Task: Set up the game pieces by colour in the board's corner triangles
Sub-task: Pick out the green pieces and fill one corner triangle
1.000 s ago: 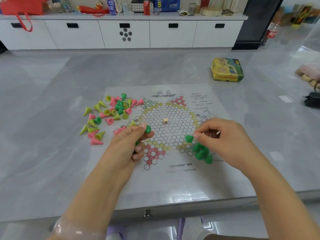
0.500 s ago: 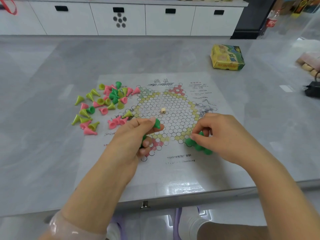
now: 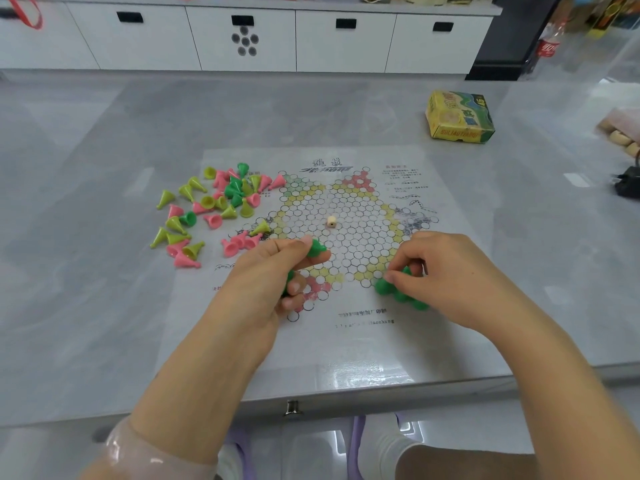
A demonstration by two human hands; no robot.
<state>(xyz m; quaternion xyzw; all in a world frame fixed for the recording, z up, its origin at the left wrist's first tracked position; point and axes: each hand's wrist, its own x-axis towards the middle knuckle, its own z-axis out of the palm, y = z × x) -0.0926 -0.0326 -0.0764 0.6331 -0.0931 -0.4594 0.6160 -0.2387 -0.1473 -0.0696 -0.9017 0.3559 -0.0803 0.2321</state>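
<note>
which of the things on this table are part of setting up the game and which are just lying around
Part of the job: game board, loose pile of pieces, green pieces in left hand, green cluster under right hand.
Lying about: yellow box, small die.

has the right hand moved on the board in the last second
Yes. The right hand has come down toward the board's near-right corner: a second ago its green piece was lifted, now it meets the green cluster.
</note>
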